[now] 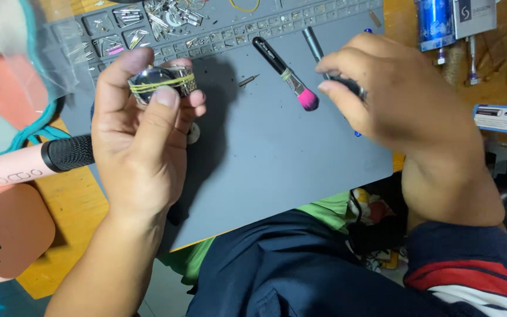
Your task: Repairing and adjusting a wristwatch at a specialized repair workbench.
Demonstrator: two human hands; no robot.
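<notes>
The left hand (139, 138) is raised over the left part of the grey mat (253, 152), fingers closed around a metal watch (162, 82) bound with a yellow rubber band (161, 84). Thumb and index finger pinch the watch case from both sides; the watch sits in the upper left-centre of the frame, clear of the mat.

The right hand (391, 97) hovers over the upper right of the mat, fingers curled around a dark tool (324, 56). Only the tool's grey shaft shows above the fingers; its working end is hidden under the hand, and the hand itself is blurred.

Between the two hands a black-handled brush (286, 73) with pink bristles lies on the mat, and a small metal pin (249, 80) lies just left of it. The mat's top edge carries small compartments holding metal parts (171, 14), too small to identify. A small round part (193, 132) lies on the mat, partly covered by the left fingers.

At the left edge a pink cylinder (27, 164) with a black grip lies on the wooden tabletop (71, 205), with a pink box (7, 232) below it, cut off by the frame. A blue can (435, 23) stands at the upper right, cropped at the top.
</notes>
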